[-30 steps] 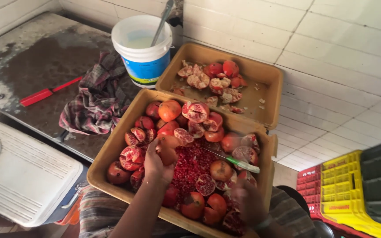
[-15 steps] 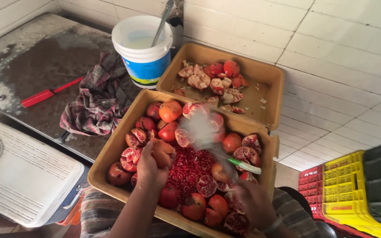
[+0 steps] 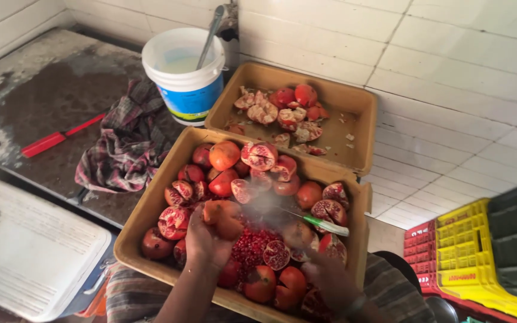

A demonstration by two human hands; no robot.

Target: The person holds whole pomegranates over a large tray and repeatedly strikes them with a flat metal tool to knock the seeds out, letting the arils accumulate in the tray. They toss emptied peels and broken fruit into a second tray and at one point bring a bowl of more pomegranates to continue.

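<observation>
Pomegranate piece [image 3: 222, 216], cupped skin-out in the left hand [image 3: 206, 239], sits over the loose red seeds [image 3: 252, 245] in the near cardboard tray [image 3: 145, 218] of whole and cut fruit. Its rind looks stiff and leathery but wet with juice, probably slippery, so a grip on the outer skin suits it best. The right hand [image 3: 330, 281] is motion-blurred near a green-handled knife [image 3: 324, 224]; its grip cannot be made out.
</observation>
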